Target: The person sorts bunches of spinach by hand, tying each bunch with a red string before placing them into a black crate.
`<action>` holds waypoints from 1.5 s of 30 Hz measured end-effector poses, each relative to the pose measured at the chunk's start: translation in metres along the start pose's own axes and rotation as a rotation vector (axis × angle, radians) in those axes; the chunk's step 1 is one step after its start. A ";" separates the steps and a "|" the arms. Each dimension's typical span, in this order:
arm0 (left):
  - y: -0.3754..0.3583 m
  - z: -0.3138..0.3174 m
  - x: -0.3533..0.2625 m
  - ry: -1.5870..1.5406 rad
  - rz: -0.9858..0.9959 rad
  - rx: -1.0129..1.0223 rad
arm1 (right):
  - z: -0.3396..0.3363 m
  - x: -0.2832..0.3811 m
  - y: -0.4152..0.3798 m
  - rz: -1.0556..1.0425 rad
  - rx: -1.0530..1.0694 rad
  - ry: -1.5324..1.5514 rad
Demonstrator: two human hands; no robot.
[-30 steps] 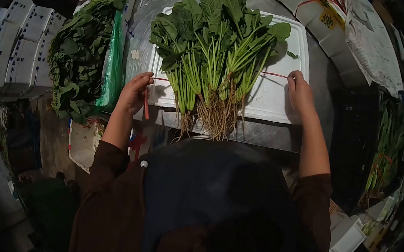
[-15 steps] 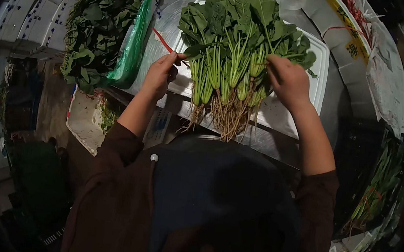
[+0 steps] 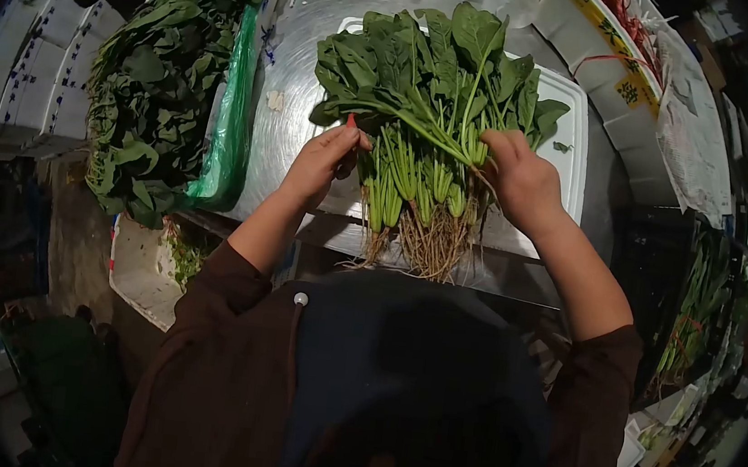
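– Starting with the head view: doing what with the left hand [image 3: 319,162]?

– Pinching a red tie [image 3: 350,120] between thumb and index finger, just beside the left side of the spinach bunch [image 3: 424,102]; keeping the other fingers curled in, not spread.

– And with the right hand [image 3: 525,184]?

– Pinching the base of a spinach plant [image 3: 434,135] at the right side of the bunch, with fingers bent and thumb mostly hidden; lying slantwise over the other stems, with leaves toward the upper left; impossible to tell whether gripping the tie there too.

– Pressed together, the two hands?

– No; held apart, to either side of the stems.

– And resting where, the bunch?

– On a white foam tray [image 3: 581,100], set on a metal table [image 3: 304,30]; leafy end away from the body, with roots [image 3: 432,244] reaching past the near rim; near the right rim, a loose leaf [image 3: 563,148] too.

– Seen around it?

– To the left, dark leafy greens [image 3: 158,74] beside green plastic [image 3: 232,127]; farther left, white foam boxes [image 3: 41,62]; at the upper right, a foam box with yellow tape [image 3: 586,41], holding red strands [image 3: 621,6]; at the far right, more long-leaved greens [image 3: 700,300].
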State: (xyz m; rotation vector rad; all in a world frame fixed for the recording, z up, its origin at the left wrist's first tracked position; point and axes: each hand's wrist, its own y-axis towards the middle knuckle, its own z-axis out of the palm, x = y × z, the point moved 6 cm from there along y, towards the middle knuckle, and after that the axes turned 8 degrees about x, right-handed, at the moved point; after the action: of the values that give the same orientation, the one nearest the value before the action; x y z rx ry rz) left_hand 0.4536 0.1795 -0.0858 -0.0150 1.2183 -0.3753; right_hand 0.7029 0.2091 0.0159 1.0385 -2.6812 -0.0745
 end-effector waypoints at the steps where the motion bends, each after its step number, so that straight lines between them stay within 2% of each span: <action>1: 0.002 0.002 -0.002 0.002 0.014 -0.011 | 0.003 0.001 -0.002 0.013 0.002 -0.011; 4: 0.012 0.007 -0.006 0.004 -0.018 0.015 | 0.029 -0.012 -0.006 0.355 0.292 0.008; 7: 0.027 0.016 -0.008 0.066 0.005 0.090 | 0.034 -0.006 -0.003 0.439 0.254 0.006; 9: 0.034 0.023 -0.014 0.108 0.079 0.052 | 0.036 -0.004 -0.004 0.482 0.251 0.043; 11: 0.038 0.033 -0.021 0.110 0.089 0.023 | 0.027 0.014 -0.002 0.336 0.212 0.188; 12: 0.039 0.037 -0.023 0.107 0.091 0.005 | 0.030 0.025 -0.001 0.336 0.371 0.186; 13: 0.039 0.039 -0.025 0.107 0.092 -0.012 | 0.029 0.025 -0.002 0.333 0.370 0.190; 14: 0.047 0.033 -0.015 0.178 0.113 -0.037 | 0.030 0.030 -0.001 0.247 0.393 0.222; 15: 0.044 0.040 -0.020 0.390 0.094 -0.073 | 0.030 0.033 0.001 0.158 0.416 0.250; 16: 0.041 0.049 -0.024 0.598 0.074 -0.113 | 0.025 0.029 0.002 0.137 0.402 0.284; 17: 0.040 0.056 -0.027 0.712 0.142 -0.133 | 0.017 0.023 0.004 0.122 0.361 0.300; 18: 0.040 0.055 -0.024 0.709 0.138 -0.148 | 0.008 0.018 0.005 0.107 0.324 0.320; 20: 0.040 0.052 -0.020 0.775 0.138 -0.178 | -0.018 0.003 0.004 0.215 0.323 0.310; 21: 0.037 0.050 -0.021 0.755 0.086 -0.202 | -0.028 -0.007 0.001 0.259 0.316 0.297; 22: 0.034 0.047 -0.020 0.668 0.104 -0.210 | -0.035 -0.019 -0.002 0.195 0.277 0.199; 24: 0.030 0.042 -0.021 0.540 0.108 -0.203 | -0.048 -0.041 -0.007 0.215 0.285 0.186; 27: 0.021 0.043 -0.029 0.262 0.171 -0.266 | -0.059 -0.060 -0.002 0.214 0.290 0.279; 28: 0.019 0.044 -0.032 0.267 0.169 -0.274 | -0.062 -0.059 0.000 0.198 0.288 0.335; 31: 0.029 0.060 -0.042 0.258 0.162 -0.070 | -0.053 -0.021 0.014 -0.054 0.318 0.427; 33: 0.035 0.082 -0.046 0.421 0.162 -0.046 | -0.049 0.012 0.024 -0.177 0.330 0.396; 34: 0.039 0.101 -0.048 0.414 0.256 0.035 | -0.050 0.025 0.030 -0.227 0.326 0.425; 36: 0.039 0.120 -0.040 0.629 0.250 0.092 | -0.046 0.035 0.042 -0.255 0.269 0.436; 37: 0.035 0.130 -0.044 0.752 0.186 0.041 | -0.047 0.038 0.048 -0.270 0.219 0.443; 38: 0.036 0.135 -0.044 0.826 0.220 0.119 | -0.046 0.035 0.056 -0.182 0.233 0.448; 39: 0.038 0.137 -0.037 0.899 0.254 0.193 | -0.046 0.042 0.061 -0.209 0.211 0.467; 40: 0.050 0.121 0.000 0.848 0.371 0.205 | -0.044 0.051 0.062 -0.246 0.185 0.488; 41: 0.054 0.117 0.005 0.889 0.389 0.164 | -0.037 0.066 0.061 -0.310 0.158 0.505; 43: 0.056 0.114 0.009 0.973 0.483 0.069 | -0.022 0.093 0.056 -0.382 0.233 0.329; 45: 0.055 0.115 0.010 1.050 0.595 -0.009 | -0.017 0.091 0.061 -0.300 0.354 0.381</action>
State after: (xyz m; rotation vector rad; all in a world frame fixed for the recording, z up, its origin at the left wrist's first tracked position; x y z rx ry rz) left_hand 0.5766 0.2072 -0.0657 0.5897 2.1654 0.1987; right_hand 0.6032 0.1949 0.0619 1.3909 -2.2226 0.5061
